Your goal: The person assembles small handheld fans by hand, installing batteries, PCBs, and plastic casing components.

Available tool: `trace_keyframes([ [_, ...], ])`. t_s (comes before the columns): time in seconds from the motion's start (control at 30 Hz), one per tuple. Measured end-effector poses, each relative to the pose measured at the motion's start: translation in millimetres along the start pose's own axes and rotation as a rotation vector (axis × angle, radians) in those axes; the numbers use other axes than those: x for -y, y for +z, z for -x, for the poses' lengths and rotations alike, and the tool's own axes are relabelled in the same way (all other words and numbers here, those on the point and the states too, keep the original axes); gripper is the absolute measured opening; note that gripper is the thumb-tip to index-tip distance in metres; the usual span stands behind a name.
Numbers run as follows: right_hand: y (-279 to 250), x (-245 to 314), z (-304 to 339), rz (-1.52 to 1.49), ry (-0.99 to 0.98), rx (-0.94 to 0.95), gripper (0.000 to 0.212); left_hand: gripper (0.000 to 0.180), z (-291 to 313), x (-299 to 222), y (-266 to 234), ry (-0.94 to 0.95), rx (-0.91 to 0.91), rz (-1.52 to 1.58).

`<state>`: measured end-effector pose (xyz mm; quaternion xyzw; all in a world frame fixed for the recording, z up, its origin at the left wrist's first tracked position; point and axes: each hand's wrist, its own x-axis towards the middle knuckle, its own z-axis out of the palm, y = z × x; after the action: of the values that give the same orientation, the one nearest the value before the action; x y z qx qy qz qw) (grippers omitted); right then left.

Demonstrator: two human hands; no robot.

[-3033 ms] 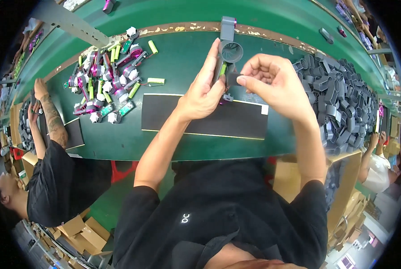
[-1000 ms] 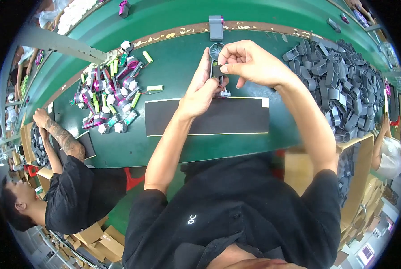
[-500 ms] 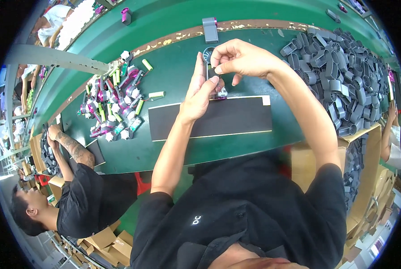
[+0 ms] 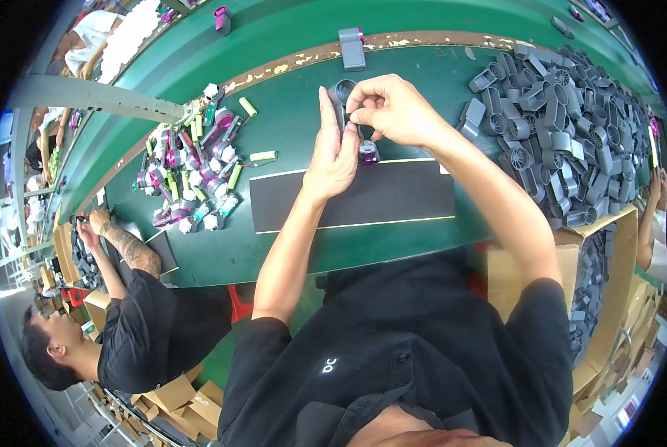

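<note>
My left hand (image 4: 332, 160) is closed around a grey plastic housing (image 4: 344, 91) with a round open end, held above the far edge of a black mat (image 4: 352, 195). My right hand (image 4: 396, 113) pinches at the housing beside my left thumb. What lies between its fingertips is small and dark, mostly hidden. Below the fingers a purple part with a pale end (image 4: 368, 153) shows next to the housing. Left of my hands lies a heap of purple and white assemblies (image 4: 192, 167) with green cells and circuit boards attached.
A large pile of grey housings (image 4: 564, 134) covers the table's right side. Below it stands a cardboard box (image 4: 534, 279) of grey parts. One grey housing (image 4: 352, 49) stands at the far ledge, with a green belt (image 4: 288, 26) beyond. At left, a co-worker (image 4: 154, 320) handles dark parts.
My right hand has come slightly down and closer to my left thumb. More purple now shows on the part below my fingers. Pieces on the belt have shifted right.
</note>
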<state>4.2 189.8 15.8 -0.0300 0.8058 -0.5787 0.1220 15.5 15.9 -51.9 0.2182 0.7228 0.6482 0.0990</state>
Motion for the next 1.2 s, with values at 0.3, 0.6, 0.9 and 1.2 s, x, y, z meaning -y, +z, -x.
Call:
trace_keyframes([
  [0.3,24.0,-9.3,1.0,0.241,-0.213,-0.262,0.015,0.072,-2.3,3.0,-6.3,0.104,-0.058,-0.265],
  [0.6,30.2,-20.3,-2.9,0.009,-0.174,-0.229,0.014,0.064,2.0,-14.6,-6.9,0.016,-0.033,-0.165],
  [0.9,36.0,-7.7,-3.2,0.225,-0.425,-0.359,0.009,0.061,2.7,-2.4,-9.6,0.011,-0.092,-0.113],
  [1.2,31.0,-21.8,-4.5,0.405,-0.303,-0.671,0.059,0.065,1.0,4.0,1.1,-0.023,-0.147,-0.185],
])
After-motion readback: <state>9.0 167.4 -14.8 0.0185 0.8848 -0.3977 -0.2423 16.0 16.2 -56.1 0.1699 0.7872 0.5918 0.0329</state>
